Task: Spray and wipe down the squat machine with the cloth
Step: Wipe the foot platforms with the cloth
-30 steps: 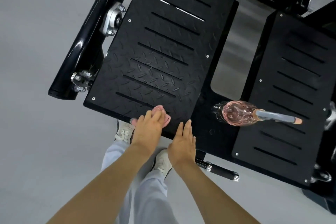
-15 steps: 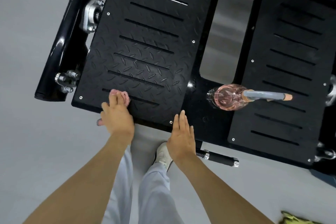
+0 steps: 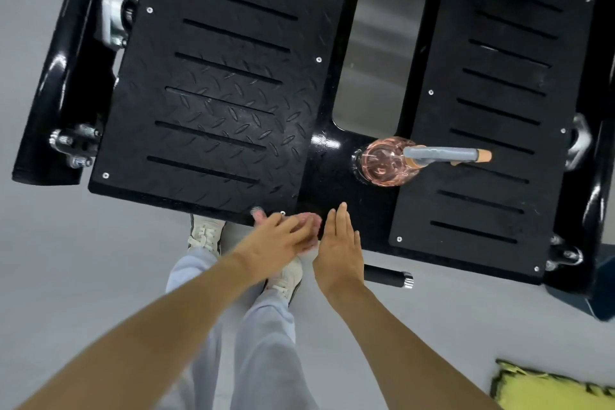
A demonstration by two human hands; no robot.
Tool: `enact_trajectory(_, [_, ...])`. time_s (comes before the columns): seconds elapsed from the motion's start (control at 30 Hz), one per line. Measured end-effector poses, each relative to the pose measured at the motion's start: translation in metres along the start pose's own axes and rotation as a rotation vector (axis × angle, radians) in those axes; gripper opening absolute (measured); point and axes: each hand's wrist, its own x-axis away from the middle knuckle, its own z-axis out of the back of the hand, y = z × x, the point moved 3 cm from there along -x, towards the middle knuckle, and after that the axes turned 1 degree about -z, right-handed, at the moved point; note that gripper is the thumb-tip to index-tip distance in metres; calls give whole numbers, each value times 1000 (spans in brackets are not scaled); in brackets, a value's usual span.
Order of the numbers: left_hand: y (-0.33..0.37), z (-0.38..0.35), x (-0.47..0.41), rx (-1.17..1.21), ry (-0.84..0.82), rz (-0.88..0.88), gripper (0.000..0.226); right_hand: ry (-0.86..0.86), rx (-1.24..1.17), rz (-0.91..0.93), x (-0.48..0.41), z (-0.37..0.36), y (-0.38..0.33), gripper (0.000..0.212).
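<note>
Down at the near edge of the squat machine (image 3: 332, 183), right by the corner of its left footplate (image 3: 216, 110), the left hand (image 3: 278, 239) is laid over the pink cloth (image 3: 309, 221). Its fingers are stretched out and pressing the cloth to the metal, though it's pretty blurry. The right hand (image 3: 339, 245) is just beside it, fingers straight and together, holding nothing, tips over the black crossbar. The pink spray bottle (image 3: 386, 160) stands further up that crossbar, between the two plates, untouched.
</note>
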Motion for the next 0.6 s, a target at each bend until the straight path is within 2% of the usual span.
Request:
enact_trajectory(0.07, [-17, -8, 7, -190, 2, -210, 85, -11, 22, 6, 1, -1, 8, 78])
enact_trajectory(0.13, [-42, -5, 2, -365, 8, -314, 83, -13, 4, -2, 1, -1, 14, 80])
enact_trajectory(0.2, [-70, 12, -13, -444, 80, -207, 75, -12, -16, 5, 0, 0, 15, 81])
enact_trajectory(0.3, [-94, 28, -33, -312, 120, 23, 66, -6, -56, 17, 0, 4, 12, 80])
enact_trajectory(0.4, [-83, 31, -40, -216, 99, 186, 72, -9, -69, 33, -2, 10, 9, 78])
enact_trajectory(0.47, [-58, 19, -32, -203, 109, 79, 81, -6, -78, 45, -6, 15, 9, 77])
enact_trajectory(0.53, [-40, 3, -16, -287, 54, -138, 88, 5, -107, 42, -8, 21, 7, 77])
enact_trajectory(0.6, [-50, 1, -9, -371, 89, -274, 88, 15, -137, 32, -11, 26, 6, 77])
